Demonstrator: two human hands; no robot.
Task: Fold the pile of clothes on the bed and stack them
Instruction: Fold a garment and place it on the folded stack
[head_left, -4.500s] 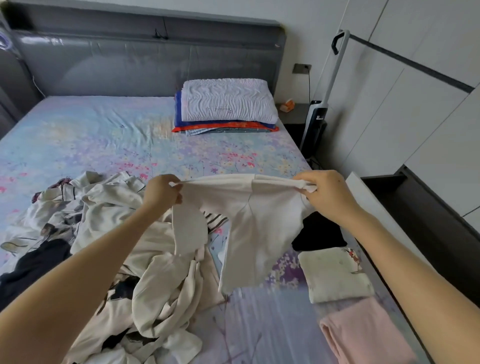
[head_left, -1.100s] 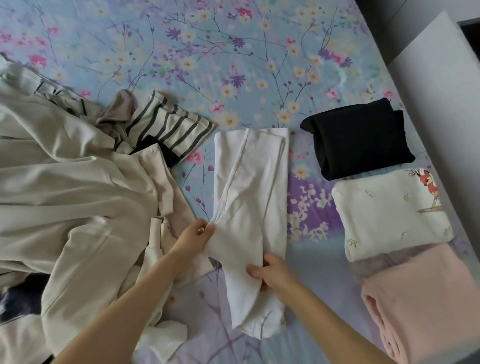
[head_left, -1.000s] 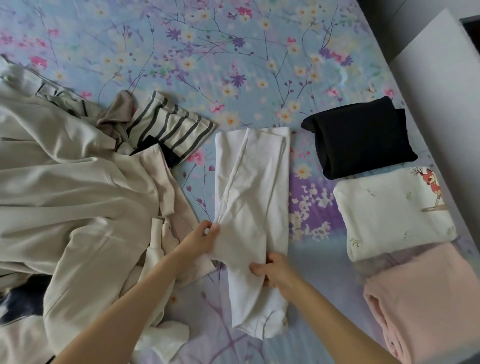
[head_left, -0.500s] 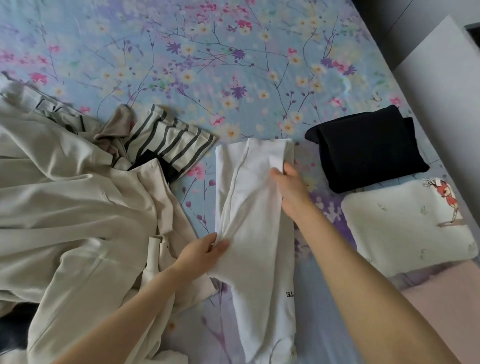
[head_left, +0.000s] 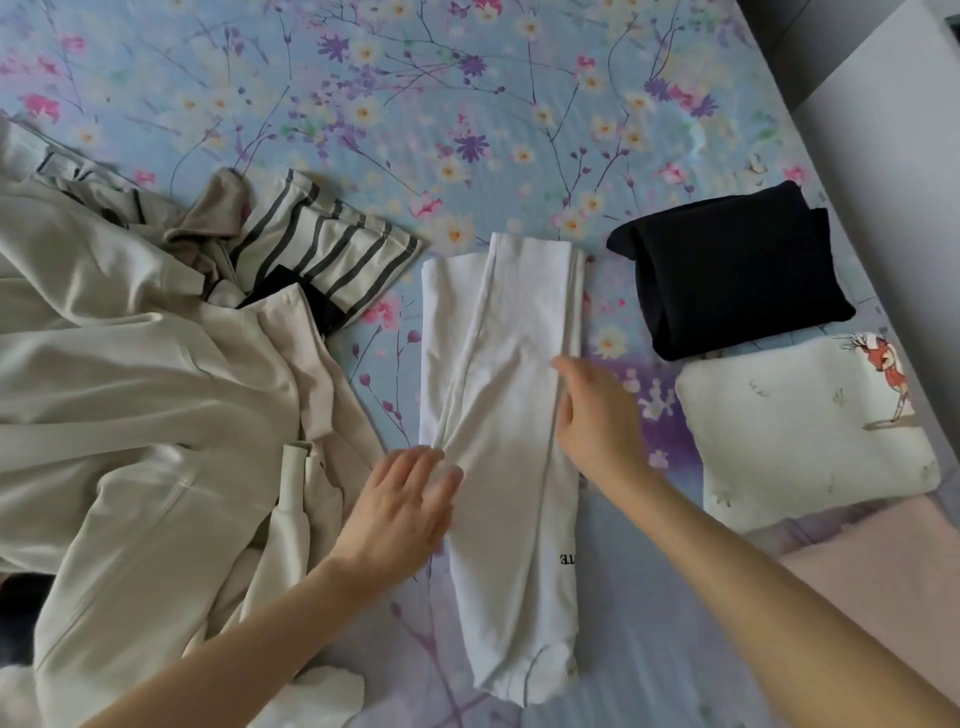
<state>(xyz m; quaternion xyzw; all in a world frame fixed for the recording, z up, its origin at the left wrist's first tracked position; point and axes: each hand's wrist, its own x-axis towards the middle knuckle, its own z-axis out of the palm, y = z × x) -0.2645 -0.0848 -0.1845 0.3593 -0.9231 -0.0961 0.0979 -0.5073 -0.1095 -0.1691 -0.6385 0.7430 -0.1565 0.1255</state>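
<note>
Lying lengthwise in the middle of the bed (head_left: 467, 104), the white garment (head_left: 498, 405) is folded into a long narrow strip, its far end squared off and its near end rounded and slightly rumpled. A small black print shows near its right edge, toward the near end. The left hand (head_left: 400, 509) rests flat and open, fingers spread, on the strip's left edge about halfway along, gripping nothing. The right hand (head_left: 592, 415) is open too, blurred, at the strip's right edge with fingers pointing toward the far end; whether it touches the cloth cannot be told.

Left of the strip, a narrow band of bare floral sheet separates it from the unfolded pile (head_left: 145, 389) of cream clothes, which spreads to the left edge of the view. A striped piece (head_left: 327, 249) juts from the pile's far side, its corner close to the strip's far left corner but apart from it.

Right of the strip, beyond another gap of sheet, three folded items sit in a row along the bed's right edge: a black one (head_left: 727, 270) farthest, a white one with a deer print (head_left: 800, 426) touching it, and a pink one (head_left: 872, 587) nearest. Far of everything, the sheet lies open.
</note>
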